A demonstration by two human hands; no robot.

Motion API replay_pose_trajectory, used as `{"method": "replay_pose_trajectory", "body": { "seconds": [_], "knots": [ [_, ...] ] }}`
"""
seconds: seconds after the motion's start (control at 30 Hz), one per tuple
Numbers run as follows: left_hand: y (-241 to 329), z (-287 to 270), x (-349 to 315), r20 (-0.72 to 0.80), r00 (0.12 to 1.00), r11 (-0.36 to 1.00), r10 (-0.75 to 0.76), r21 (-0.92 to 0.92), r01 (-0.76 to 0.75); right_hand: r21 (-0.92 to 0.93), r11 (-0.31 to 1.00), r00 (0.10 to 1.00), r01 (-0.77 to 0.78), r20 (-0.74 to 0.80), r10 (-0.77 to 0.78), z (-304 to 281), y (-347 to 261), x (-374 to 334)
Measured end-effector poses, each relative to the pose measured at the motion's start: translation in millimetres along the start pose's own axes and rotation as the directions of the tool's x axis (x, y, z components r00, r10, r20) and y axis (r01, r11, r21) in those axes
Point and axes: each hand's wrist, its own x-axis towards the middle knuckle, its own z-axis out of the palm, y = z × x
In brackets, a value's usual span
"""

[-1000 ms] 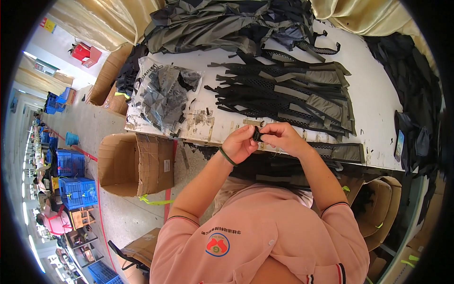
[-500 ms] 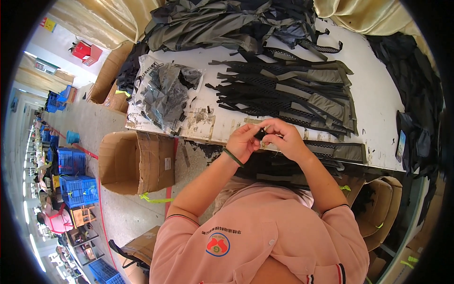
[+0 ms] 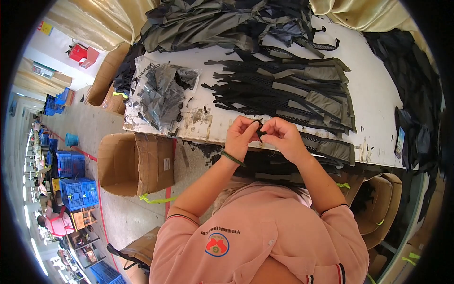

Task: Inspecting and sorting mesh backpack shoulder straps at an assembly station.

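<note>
Both my hands meet at the front edge of the white table (image 3: 215, 135), pinching a small black piece (image 3: 261, 134) between them. It could be a strap end or a plastic buckle; it is too small to tell. My left hand (image 3: 239, 136) has thumb and forefinger closed on its left side, where a thin black loop shows. From the right, my right hand (image 3: 285, 138) pinches the same piece. Just beyond my hands lies a row of black mesh straps with grey panels (image 3: 326, 102). One such strap (image 3: 331, 147) lies along the table edge beside my right hand.
A clear plastic bag (image 3: 161, 97) of dark parts lies on the table's left. Grey and black fabric (image 3: 203, 28) is heaped at the back, and dark fabric (image 3: 402, 85) hangs at right. Cardboard boxes stand on the floor at left (image 3: 156, 163) and right (image 3: 390, 208).
My left hand has tilted more upright and its fingers have shifted on the black piece, with a thin loop now showing. My right hand stays pinched beside it. The view has shifted slightly.
</note>
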Motion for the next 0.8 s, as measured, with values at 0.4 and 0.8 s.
{"method": "replay_pose_trajectory", "body": {
  "seconds": [0.4,0.8],
  "knots": [
    [0.3,6.8,-16.8,0.192,0.950,0.940,0.247,0.192,-0.283,0.292,0.943,0.976,-0.159,-0.096,0.195,0.4,12.4,1.8],
    [-0.2,-9.9,-13.0,0.436,0.840,0.721,0.322,0.462,-0.516,0.032,0.996,0.997,-0.079,-0.014,0.079,-9.1,6.7,4.0]
  ]
}}
